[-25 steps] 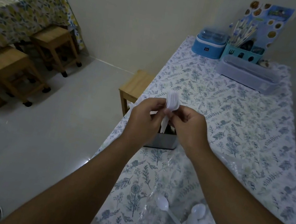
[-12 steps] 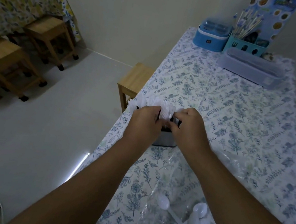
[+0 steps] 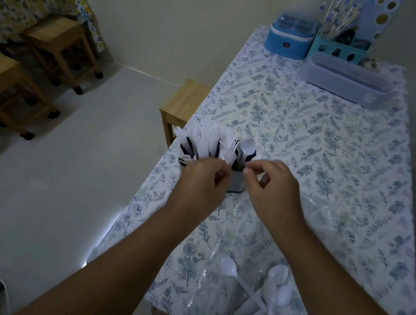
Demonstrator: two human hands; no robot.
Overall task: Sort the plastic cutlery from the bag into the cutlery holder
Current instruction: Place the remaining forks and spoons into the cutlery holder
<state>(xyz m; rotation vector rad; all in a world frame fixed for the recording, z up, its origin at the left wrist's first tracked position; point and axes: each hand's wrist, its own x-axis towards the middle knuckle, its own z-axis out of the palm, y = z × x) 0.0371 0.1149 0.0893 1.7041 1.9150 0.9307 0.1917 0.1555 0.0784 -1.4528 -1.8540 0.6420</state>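
Floral table (image 3: 313, 136) | holder (image 3: 237, 182) at edge, forks (image 3: 212, 141) upright | left hand (image 3: 201, 183) and right hand (image 3: 272, 192) curled, grip unclear | spoons (image 3: 274, 285) wait in bag (image 3: 233, 297)

Three loose white spoons (image 3: 228, 266), three wooden stools (image 3: 64, 39).

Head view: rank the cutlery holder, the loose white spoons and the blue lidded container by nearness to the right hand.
From the right hand:
1. Cutlery holder, just left of it.
2. Loose white spoons, near table edge.
3. Blue lidded container, far end by the wall.
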